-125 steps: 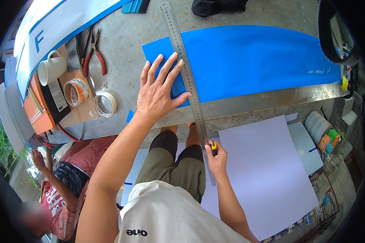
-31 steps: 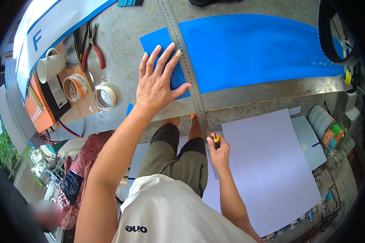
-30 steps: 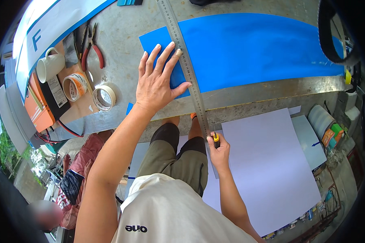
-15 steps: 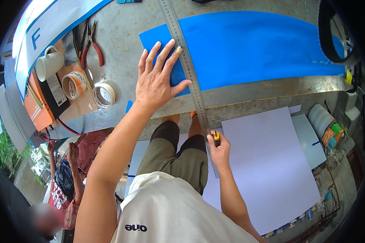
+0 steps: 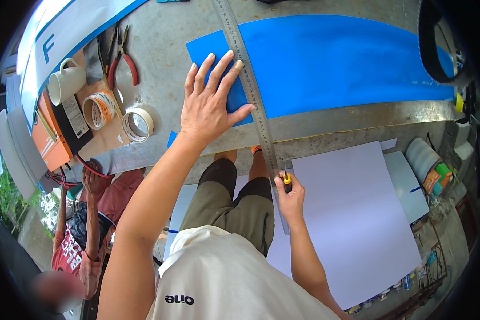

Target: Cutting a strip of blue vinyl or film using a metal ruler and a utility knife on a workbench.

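A long blue sheet lies on the metal table, its left end under my left hand. That hand presses down flat, fingers spread, with the fingertips and thumb at the left edge of a long steel ruler. The ruler crosses the sheet and juts out past the table's near edge toward my body. Beside its overhanging part, my right hand is closed around a yellow and black utility knife, blade end pointing away from me. My right thumb lies against the ruler's edge.
On the left are red-handled pliers, a white mug, tape rolls and an orange folder. A large pale sheet lies below the table on the right. Another person is at the lower left.
My hands, the ruler and the knife hold nearly the same places, with only a slight shift of the view. The other person has moved a little left, hands now closer to the table edge.
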Available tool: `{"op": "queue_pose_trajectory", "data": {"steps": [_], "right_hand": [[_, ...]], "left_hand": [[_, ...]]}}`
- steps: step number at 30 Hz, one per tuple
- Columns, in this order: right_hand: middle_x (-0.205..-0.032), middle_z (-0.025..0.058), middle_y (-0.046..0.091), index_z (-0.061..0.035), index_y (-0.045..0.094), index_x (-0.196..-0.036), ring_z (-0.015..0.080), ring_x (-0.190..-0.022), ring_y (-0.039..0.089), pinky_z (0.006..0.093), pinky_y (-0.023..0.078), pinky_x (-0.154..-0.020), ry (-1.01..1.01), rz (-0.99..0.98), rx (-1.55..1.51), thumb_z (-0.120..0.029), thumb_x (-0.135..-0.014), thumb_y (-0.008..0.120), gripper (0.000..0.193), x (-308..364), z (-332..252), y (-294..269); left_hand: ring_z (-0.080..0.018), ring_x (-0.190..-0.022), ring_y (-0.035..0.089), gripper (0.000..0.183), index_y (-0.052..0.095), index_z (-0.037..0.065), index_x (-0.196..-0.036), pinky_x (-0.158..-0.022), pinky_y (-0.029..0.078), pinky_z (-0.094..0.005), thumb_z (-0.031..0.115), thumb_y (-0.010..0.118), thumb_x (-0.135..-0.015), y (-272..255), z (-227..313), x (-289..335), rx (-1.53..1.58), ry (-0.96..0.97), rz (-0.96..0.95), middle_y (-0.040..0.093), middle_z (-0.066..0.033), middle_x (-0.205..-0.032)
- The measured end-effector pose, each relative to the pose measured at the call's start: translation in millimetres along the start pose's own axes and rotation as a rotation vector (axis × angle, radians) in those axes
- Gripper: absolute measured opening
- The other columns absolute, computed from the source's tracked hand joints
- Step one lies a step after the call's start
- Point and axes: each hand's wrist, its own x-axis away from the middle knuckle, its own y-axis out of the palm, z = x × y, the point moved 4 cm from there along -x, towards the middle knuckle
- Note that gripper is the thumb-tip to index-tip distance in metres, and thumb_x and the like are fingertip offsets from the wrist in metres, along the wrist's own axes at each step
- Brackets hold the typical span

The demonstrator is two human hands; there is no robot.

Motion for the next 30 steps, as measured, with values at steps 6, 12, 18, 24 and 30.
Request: {"op": "queue_pose_trajectory", "data": {"steps": [6,12,18,24,30], "right_hand": [[-0.102,0.0138,0.073,-0.0002,0.070,-0.115,0.0264,-0.097,0.071,0.0368,0.053,-0.091,-0.017,0.035,0.031,-0.027,-0.098,0.075,0.032,0,-13,-5],[-0.119,0.0165,0.063,-0.0014,0.052,-0.140,0.0303,-0.109,0.066,0.0395,0.052,-0.094,-0.100,0.067,0.052,-0.012,-0.101,0.065,0.043,-11,-98,-18],[-0.126,0.0224,0.056,-0.0009,0.034,-0.156,0.0425,-0.103,0.066,0.0498,0.054,-0.086,-0.489,0.031,0.302,-0.003,-0.101,0.055,0.058,-78,-179,12],[-0.122,0.0231,0.056,-0.0096,0.025,-0.165,0.0442,-0.098,0.067,0.0520,0.056,-0.082,-0.486,-0.009,0.369,-0.003,-0.103,0.053,0.069,-115,-217,40],[-0.121,0.0221,0.056,-0.0116,0.026,-0.165,0.0428,-0.098,0.067,0.0512,0.056,-0.083,-0.474,0.019,0.447,-0.003,-0.102,0.054,0.069,-114,-211,44]], "left_hand": [[-0.0298,-0.156,0.023,0.090,0.044,0.021,-0.156,-0.130,0.014,-0.0512,0.069,0.070,-0.084,-2,1,-2,0.039,0.002,0.012,0.034,-0.0017,-0.166],[-0.0309,-0.156,0.023,0.090,0.044,0.019,-0.156,-0.129,0.014,-0.0531,0.062,0.075,-0.083,-6,-2,0,0.094,-0.014,-0.001,0.034,-0.0024,-0.166],[-0.0322,-0.156,0.022,0.087,0.044,0.016,-0.155,-0.129,0.014,-0.0545,0.058,0.076,-0.085,-12,5,-4,0.106,-0.025,-0.032,0.032,-0.0031,-0.167],[-0.0316,-0.156,0.023,0.081,0.046,0.015,-0.154,-0.128,0.014,-0.0551,0.058,0.069,-0.090,-10,6,-5,0.103,-0.036,-0.058,0.032,-0.0030,-0.167],[-0.0316,-0.156,0.023,0.080,0.048,0.014,-0.152,-0.128,0.014,-0.0552,0.055,0.072,-0.088,-9,2,-3,0.150,-0.035,-0.042,0.034,-0.0045,-0.166]]}}
